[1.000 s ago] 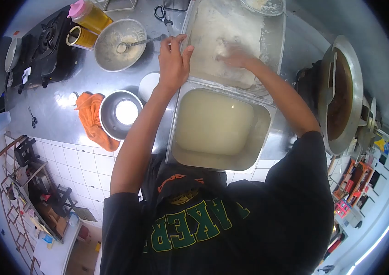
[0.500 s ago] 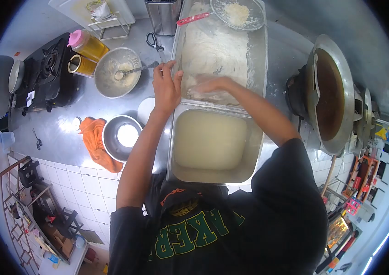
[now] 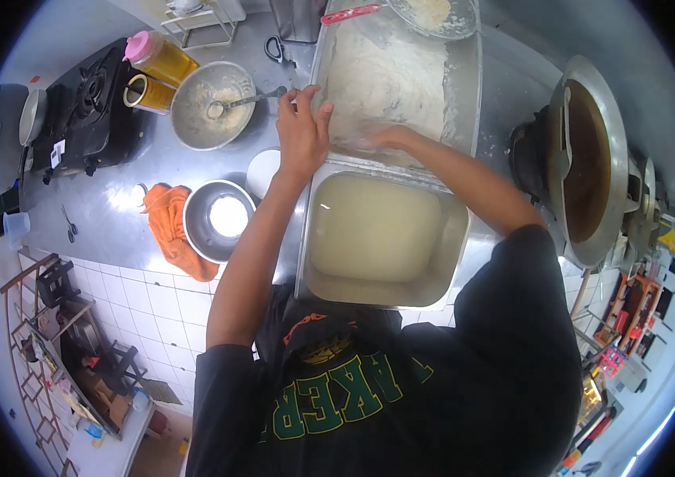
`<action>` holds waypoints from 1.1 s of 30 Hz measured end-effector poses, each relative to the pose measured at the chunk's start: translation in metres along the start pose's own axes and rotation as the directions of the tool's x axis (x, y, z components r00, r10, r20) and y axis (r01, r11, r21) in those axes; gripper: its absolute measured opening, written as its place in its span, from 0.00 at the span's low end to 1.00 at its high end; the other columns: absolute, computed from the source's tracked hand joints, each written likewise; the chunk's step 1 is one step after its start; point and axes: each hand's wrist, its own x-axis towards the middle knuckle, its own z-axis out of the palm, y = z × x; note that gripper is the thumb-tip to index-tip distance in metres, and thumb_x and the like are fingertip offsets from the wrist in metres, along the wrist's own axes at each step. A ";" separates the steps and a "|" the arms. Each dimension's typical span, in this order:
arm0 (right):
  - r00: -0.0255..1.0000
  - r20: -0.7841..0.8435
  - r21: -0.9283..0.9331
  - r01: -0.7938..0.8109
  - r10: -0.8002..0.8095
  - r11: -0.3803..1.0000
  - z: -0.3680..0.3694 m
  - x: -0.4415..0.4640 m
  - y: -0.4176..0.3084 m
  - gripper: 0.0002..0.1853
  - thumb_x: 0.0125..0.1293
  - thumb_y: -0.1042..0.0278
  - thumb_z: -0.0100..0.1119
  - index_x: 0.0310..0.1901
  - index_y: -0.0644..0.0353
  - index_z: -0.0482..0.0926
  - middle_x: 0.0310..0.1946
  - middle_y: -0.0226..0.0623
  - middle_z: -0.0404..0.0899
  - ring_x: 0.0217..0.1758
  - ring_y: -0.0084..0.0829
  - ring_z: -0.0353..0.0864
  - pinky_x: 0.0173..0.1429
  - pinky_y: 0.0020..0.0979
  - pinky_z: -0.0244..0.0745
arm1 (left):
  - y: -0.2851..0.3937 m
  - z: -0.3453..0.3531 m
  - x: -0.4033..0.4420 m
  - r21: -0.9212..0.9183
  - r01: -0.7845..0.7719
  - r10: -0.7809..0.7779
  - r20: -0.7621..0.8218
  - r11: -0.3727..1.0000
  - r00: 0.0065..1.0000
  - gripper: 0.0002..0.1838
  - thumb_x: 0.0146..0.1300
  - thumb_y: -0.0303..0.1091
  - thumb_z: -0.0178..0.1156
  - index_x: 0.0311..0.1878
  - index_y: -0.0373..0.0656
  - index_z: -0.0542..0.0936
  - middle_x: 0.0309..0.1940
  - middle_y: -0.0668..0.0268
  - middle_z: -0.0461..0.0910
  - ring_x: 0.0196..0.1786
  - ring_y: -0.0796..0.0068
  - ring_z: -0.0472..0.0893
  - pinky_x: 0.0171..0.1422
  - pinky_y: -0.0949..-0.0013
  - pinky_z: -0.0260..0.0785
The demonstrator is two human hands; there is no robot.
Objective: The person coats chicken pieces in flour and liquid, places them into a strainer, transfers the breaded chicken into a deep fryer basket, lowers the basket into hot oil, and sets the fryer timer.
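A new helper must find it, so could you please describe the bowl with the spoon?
From the black stove on the left, go right past the pink-lidded jug to a round metal bowl. Unlike the shiny bowl beside the orange cloth, it holds a spoon and pale residue.

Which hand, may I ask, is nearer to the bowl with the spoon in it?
Left. The left hand is just right of the bowl, by the floury tray's rim; the right hand is farther off, inside the tray.
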 end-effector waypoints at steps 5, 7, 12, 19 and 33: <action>0.995 0.092 0.165 0.015 -0.030 0.986 -0.002 0.025 0.005 0.26 0.73 0.52 0.52 0.66 0.57 0.74 0.65 0.37 0.76 0.64 0.34 0.73 0.68 0.36 0.65 | 0.009 -0.004 0.000 0.024 0.015 -0.015 0.007 1.000 1.000 0.22 0.75 0.48 0.52 0.63 0.43 0.72 0.56 0.41 0.68 0.59 0.42 0.70 0.61 0.48 0.64; 0.988 0.112 0.194 0.088 -0.111 0.977 0.002 0.030 0.030 0.27 0.72 0.50 0.53 0.65 0.58 0.75 0.63 0.37 0.77 0.61 0.34 0.74 0.65 0.36 0.67 | 0.012 -0.004 -0.001 0.007 0.025 -0.026 0.008 1.000 1.000 0.22 0.77 0.48 0.50 0.63 0.42 0.72 0.55 0.42 0.69 0.59 0.43 0.69 0.63 0.49 0.63; 0.987 0.158 -0.055 0.002 0.007 0.998 -0.054 -0.042 -0.061 0.26 0.72 0.48 0.53 0.66 0.52 0.75 0.63 0.39 0.77 0.61 0.36 0.74 0.67 0.37 0.67 | 0.002 -0.003 0.000 0.006 -0.017 0.017 0.002 1.000 1.000 0.24 0.77 0.49 0.48 0.64 0.40 0.71 0.55 0.42 0.68 0.60 0.42 0.68 0.65 0.49 0.62; 0.991 0.118 -0.210 0.087 -0.063 0.974 -0.072 0.027 -0.001 0.32 0.67 0.44 0.56 0.67 0.54 0.74 0.63 0.48 0.76 0.65 0.44 0.74 0.71 0.39 0.65 | 0.004 -0.003 -0.001 -0.019 -0.033 0.033 -0.002 0.999 0.999 0.22 0.75 0.46 0.53 0.63 0.42 0.72 0.55 0.41 0.70 0.60 0.40 0.69 0.62 0.47 0.64; 0.987 -0.094 -0.385 0.084 -0.130 0.919 -0.030 -0.026 -0.033 0.29 0.60 0.48 0.60 0.55 0.64 0.80 0.46 0.52 0.85 0.49 0.50 0.84 0.55 0.44 0.77 | -0.002 -0.002 0.000 -0.031 -0.020 0.019 -0.016 0.999 1.000 0.21 0.75 0.47 0.52 0.63 0.43 0.72 0.56 0.42 0.69 0.58 0.41 0.71 0.60 0.46 0.65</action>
